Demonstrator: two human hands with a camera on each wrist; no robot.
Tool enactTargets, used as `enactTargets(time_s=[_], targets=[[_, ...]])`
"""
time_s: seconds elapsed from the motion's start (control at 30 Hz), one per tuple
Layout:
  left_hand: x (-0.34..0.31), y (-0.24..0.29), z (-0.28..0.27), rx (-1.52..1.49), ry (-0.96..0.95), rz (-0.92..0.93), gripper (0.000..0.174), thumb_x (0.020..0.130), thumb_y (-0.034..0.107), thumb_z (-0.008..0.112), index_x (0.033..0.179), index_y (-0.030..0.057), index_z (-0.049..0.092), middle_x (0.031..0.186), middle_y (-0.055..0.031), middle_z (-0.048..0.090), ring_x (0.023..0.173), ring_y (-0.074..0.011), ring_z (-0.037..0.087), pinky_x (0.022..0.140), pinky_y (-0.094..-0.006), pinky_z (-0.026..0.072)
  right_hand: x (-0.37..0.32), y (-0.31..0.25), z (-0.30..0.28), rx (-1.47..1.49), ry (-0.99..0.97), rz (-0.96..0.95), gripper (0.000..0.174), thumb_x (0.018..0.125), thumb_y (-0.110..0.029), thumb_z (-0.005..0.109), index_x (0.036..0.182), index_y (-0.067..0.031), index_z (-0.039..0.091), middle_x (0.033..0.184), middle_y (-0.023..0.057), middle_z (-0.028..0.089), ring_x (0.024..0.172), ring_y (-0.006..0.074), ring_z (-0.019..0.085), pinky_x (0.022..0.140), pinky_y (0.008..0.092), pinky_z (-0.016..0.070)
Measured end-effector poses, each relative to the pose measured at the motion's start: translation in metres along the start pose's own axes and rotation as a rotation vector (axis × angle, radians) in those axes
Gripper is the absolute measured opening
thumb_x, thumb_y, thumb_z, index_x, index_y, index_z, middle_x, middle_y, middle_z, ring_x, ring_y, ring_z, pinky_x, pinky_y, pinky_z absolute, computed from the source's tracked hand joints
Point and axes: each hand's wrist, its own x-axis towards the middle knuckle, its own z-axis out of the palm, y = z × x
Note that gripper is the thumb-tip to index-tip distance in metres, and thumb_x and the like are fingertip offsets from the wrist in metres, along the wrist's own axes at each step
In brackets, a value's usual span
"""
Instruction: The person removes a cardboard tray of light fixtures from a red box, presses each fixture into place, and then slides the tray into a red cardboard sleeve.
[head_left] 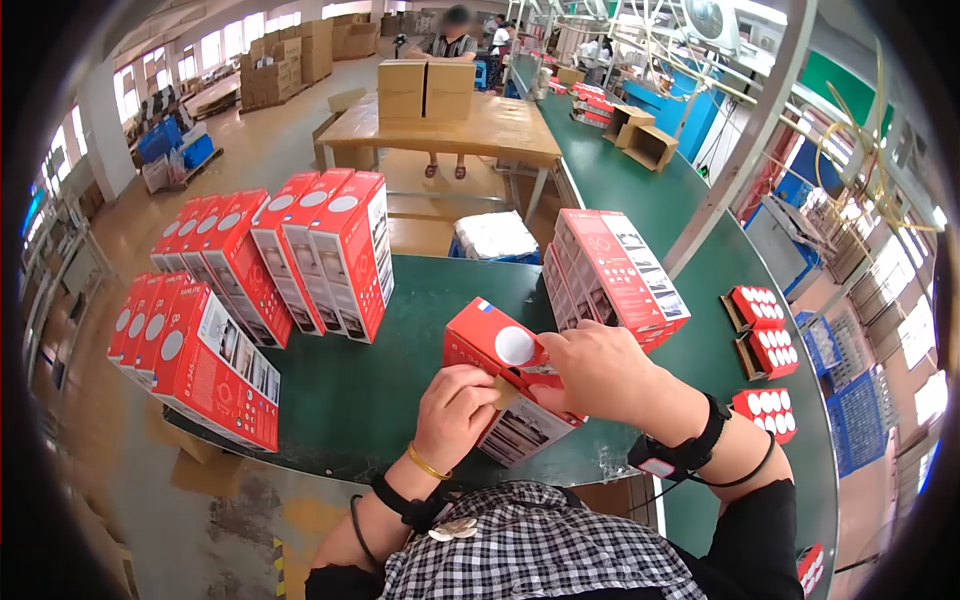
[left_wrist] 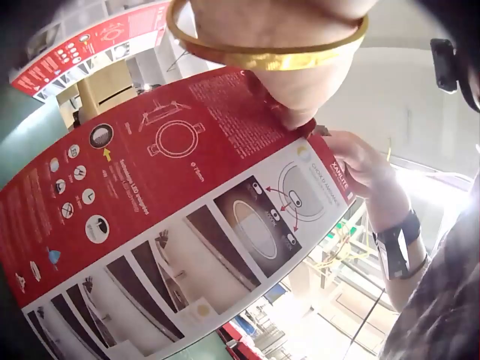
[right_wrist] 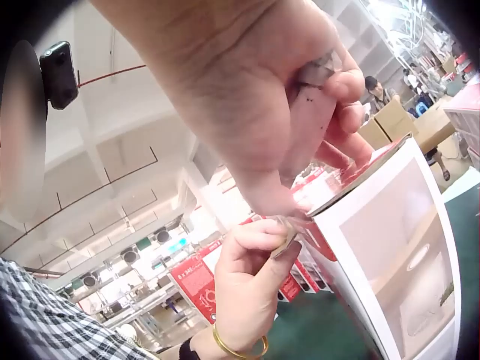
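A red and white printed carton [head_left: 515, 345] stands tilted on the green table in front of me, with lamp pictures on its side. At its near top edge my left hand [head_left: 455, 408] pinches a small brown cardboard flap [right_wrist: 285, 238] between thumb and fingers. My right hand [head_left: 605, 372] grips the carton's top right, its thumb close to the left fingertips. In the right wrist view, a pale pinkish strip [right_wrist: 309, 124] with a grey end shows inside the curled right fingers; I cannot tell what it is. The left wrist view shows the carton's printed side [left_wrist: 150, 180].
Several similar red cartons [head_left: 230, 250] stand in rows at the left, and another group [head_left: 615, 270] stands at the right. Small red packs [head_left: 768, 352] lie farther right. Beyond is a wooden table [head_left: 500, 130] with brown boxes [head_left: 450, 92], a person [head_left: 450, 45] behind it.
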Motion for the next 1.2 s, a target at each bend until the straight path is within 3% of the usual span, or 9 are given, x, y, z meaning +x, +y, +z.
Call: enactTargets(time_s=[0.3,0.4,0.5,0.67,0.77,0.9,1.1,1.17,1.2], targets=[[0.009,-0.013,-0.026,-0.105,-0.102,0.007,0.023,0.075,-0.002,0.076,0.093,0.0083,0.064,0.103,-0.0045,0.068,0.096,-0.0251,0.067,0.084,-0.0371,0.0572,0.016,-0.012,-0.014,0.032,-0.169,0.084,0.048,0.082,-0.042,0.071,0.100,0.0019,0.067,0.073,0.0197,0.069,0.070,0.0360,0.071,0.069,0.0435,0.0582],[0.020,-0.013,-0.035,-0.140,-0.165,0.021,0.021,0.077,0.000,0.075,0.093,0.0085,0.065,0.102,-0.0040,0.068,0.095,-0.0240,0.067,0.083,-0.0360,0.0578,0.014,0.007,-0.011,0.312,-0.188,0.142,0.055,0.083,-0.037,0.072,0.124,-0.0004,0.066,0.088,0.0207,0.074,0.079,0.0376,0.072,0.076,0.0422,0.0576],[0.037,-0.013,-0.036,-0.120,-0.220,0.112,0.021,0.076,-0.003,0.074,0.090,0.0070,0.064,0.099,-0.0062,0.069,0.091,-0.0255,0.069,0.079,-0.0357,0.0580,0.006,0.023,-0.001,0.493,-0.161,0.166,0.054,0.084,-0.038,0.068,0.120,0.0023,0.068,0.089,0.0256,0.072,0.085,0.0406,0.071,0.080,0.0441,0.0569],[0.068,-0.008,-0.041,-0.105,-0.418,0.203,0.017,0.078,0.001,0.075,0.090,0.0076,0.065,0.094,-0.0052,0.068,0.087,-0.0255,0.069,0.075,-0.0359,0.0586,-0.013,0.039,0.020,0.872,-0.130,0.342,0.054,0.090,-0.042,0.067,0.120,0.0023,0.068,0.102,0.0229,0.073,0.094,0.0304,0.073,0.082,0.0381,0.0554],[0.085,-0.010,-0.026,-0.050,-0.516,0.268,0.014,0.080,0.005,0.073,0.091,0.0078,0.065,0.092,-0.0043,0.068,0.087,-0.0251,0.069,0.074,-0.0357,0.0581,-0.025,0.041,0.038,0.796,-0.006,0.332,0.057,0.089,-0.046,0.069,0.121,0.0015,0.068,0.103,0.0231,0.073,0.095,0.0333,0.073,0.083,0.0395,0.0559],[0.096,-0.005,-0.006,-0.013,-0.647,0.277,0.013,0.080,0.006,0.072,0.091,0.0075,0.066,0.092,-0.0042,0.068,0.089,-0.0251,0.068,0.075,-0.0353,0.0572,-0.047,0.036,0.042,0.651,-0.006,0.370,0.079,0.087,-0.056,0.071,0.136,0.0046,0.057,0.107,0.0272,0.072,0.100,0.0366,0.072,0.088,0.0418,0.0565],[0.091,0.017,0.026,-0.147,-0.658,0.295,0.011,0.082,0.005,0.073,0.088,0.0077,0.063,0.089,-0.0057,0.067,0.081,-0.0258,0.067,0.069,-0.0359,0.0568,-0.096,0.062,0.057,0.972,-0.086,0.420,0.082,0.088,-0.054,0.071,0.141,0.0060,0.052,0.122,0.0291,0.067,0.113,0.0340,0.068,0.095,0.0381,0.0534],[0.093,0.027,0.030,-0.123,-0.704,0.277,0.011,0.083,0.005,0.072,0.090,0.0079,0.065,0.090,-0.0061,0.067,0.081,-0.0260,0.068,0.070,-0.0362,0.0569,-0.110,0.074,0.083,1.000,-0.029,0.387,0.077,0.092,-0.048,0.069,0.143,0.0065,0.050,0.121,0.0249,0.069,0.114,0.0309,0.068,0.098,0.0352,0.0515],[0.093,0.026,0.032,-0.155,-0.714,0.229,0.010,0.083,0.004,0.071,0.090,0.0085,0.066,0.090,-0.0053,0.067,0.082,-0.0255,0.068,0.071,-0.0356,0.0570,-0.119,0.078,0.093,1.302,0.079,0.442,0.070,0.094,-0.043,0.067,0.142,0.0056,0.051,0.116,0.0188,0.070,0.104,0.0249,0.067,0.091,0.0328,0.0527]])
